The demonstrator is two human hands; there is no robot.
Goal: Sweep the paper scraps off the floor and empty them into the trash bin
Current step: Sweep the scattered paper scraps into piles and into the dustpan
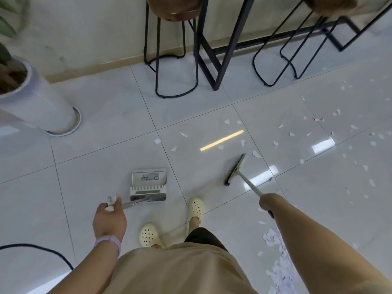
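The left hand grips the handle of the dustpan, which stands on the floor ahead of the feet. The right hand is curled around the pole of the broom. Paper scraps lie heaped near the floor's right edge, and others are strewn farther out. A brisk stroke could scatter the light pieces past the pan. No bin shows.
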